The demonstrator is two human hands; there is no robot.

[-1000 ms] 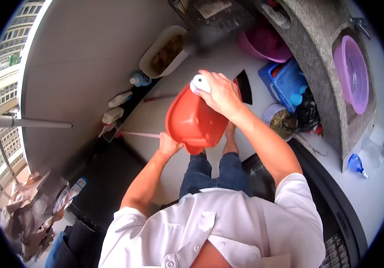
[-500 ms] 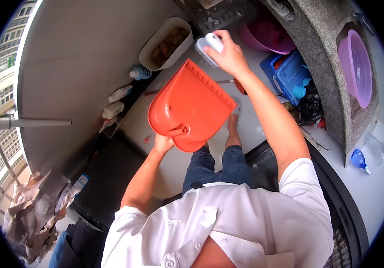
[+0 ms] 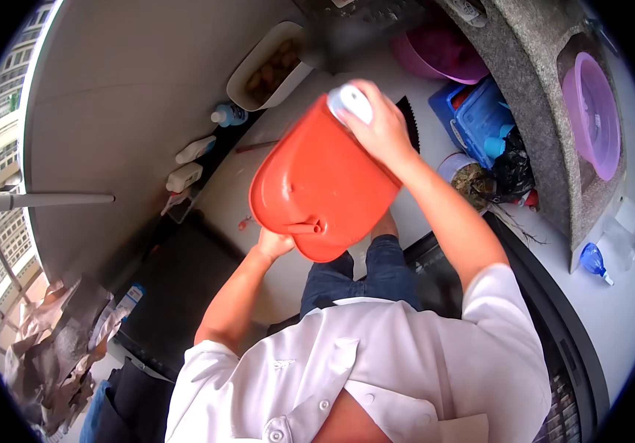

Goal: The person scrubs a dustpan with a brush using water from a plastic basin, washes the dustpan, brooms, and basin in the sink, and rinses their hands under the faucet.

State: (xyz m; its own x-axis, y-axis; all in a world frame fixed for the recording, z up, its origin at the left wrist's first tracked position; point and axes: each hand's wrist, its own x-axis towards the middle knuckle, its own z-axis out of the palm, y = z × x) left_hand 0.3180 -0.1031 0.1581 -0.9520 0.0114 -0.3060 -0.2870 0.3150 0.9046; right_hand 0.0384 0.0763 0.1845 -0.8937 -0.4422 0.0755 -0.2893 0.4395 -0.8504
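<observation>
A red dustpan [image 3: 317,177] is held up in front of my legs, its toothed lip toward the far right. My left hand [image 3: 276,242] is closed on its near left edge, by the handle socket; most of those fingers are behind the pan. My right hand [image 3: 385,127] grips a white scrubbing brush [image 3: 353,103] at the far corner of the lip. The brush overlaps the pan's edge, its bristles hidden beneath. Motion blurs the brush and fingers slightly.
Along the left wall stand a white tub [image 3: 246,80] of round brown items and several bottles [image 3: 196,149]. To the right are a blue crate [image 3: 449,111], a black bag [image 3: 514,168] and a pink basin [image 3: 435,63]. Crumpled paper [image 3: 59,354] lies at lower left.
My right hand has brought the brush down from above the dustpan onto its lip corner. The dustpan has shifted slightly toward me and turned a little.
</observation>
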